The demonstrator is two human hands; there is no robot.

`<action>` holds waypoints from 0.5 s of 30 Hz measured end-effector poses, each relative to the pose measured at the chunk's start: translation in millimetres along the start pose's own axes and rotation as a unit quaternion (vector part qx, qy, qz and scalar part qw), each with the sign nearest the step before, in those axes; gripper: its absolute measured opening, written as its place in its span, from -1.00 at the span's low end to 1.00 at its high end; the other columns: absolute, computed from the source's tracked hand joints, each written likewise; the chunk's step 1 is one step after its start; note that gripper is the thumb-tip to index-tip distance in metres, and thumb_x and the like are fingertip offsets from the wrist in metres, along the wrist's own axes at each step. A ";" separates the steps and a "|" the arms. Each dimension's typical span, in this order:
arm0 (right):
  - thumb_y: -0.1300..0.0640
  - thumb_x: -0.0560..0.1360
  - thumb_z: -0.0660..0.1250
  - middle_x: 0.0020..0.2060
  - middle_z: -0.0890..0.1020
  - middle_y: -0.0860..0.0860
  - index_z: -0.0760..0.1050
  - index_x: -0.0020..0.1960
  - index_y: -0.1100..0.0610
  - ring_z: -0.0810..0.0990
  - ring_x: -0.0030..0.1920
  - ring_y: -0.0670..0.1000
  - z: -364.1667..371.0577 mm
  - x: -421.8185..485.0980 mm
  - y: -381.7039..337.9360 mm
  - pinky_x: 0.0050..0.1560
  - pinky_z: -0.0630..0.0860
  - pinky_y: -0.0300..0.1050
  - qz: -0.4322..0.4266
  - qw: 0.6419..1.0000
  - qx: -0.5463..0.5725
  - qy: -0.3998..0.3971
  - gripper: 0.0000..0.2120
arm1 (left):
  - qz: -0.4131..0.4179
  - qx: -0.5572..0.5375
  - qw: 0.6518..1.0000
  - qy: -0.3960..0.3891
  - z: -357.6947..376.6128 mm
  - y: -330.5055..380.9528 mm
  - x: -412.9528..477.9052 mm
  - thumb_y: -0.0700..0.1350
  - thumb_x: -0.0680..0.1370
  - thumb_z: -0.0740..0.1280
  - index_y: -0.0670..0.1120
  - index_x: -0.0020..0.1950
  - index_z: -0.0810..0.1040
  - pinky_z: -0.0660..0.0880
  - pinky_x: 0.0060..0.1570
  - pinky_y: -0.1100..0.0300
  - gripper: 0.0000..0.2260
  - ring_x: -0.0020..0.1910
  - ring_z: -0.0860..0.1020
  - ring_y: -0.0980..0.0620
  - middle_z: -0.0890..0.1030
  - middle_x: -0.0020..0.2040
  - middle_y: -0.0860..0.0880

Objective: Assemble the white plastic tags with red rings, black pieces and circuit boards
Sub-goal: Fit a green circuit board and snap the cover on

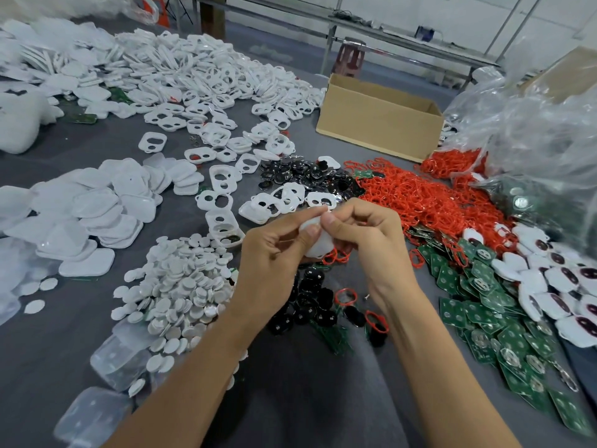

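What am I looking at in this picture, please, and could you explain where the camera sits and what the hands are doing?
There is no machine here. A person is working with bare hands, and the single picture comes from a wide-angle camera worn on the head, looking forward and down. The left hand and the right hand together pinch one white plastic tag above a grey table. Heaps of parts lie around them: red rings ahead to the right, green circuit boards at the right, black pieces beyond the hands, round white discs at the left, and many white shells farther back. An open cardboard box stands behind the rings. The fingers hide what exactly is being fitted into the tag.
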State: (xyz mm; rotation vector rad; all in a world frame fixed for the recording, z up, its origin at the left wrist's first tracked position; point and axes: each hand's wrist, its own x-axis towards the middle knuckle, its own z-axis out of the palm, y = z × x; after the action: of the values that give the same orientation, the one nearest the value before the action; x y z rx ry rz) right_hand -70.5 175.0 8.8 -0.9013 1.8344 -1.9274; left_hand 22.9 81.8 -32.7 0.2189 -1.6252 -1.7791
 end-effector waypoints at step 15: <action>0.33 0.50 0.36 -0.43 0.50 -0.04 0.53 -0.18 0.12 0.42 -0.40 -0.13 9.9 0.9 13.1 -0.30 0.38 -0.26 0.044 0.983 -0.177 -0.030 -0.84 | -0.213 -0.122 0.961 0.129 0.5 -5.0 10.8 -0.17 0.63 0.27 -0.24 -0.01 0.67 0.63 -0.32 0.13 -0.79 -0.23 0.68 -0.07 0.69 -0.06 -0.26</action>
State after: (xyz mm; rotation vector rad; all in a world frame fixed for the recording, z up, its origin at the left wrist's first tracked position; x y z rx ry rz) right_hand -67.3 165.3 -4.1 -0.9519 2.1805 -1.5309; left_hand 12.7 75.6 -33.7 0.6967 -1.2221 -2.1450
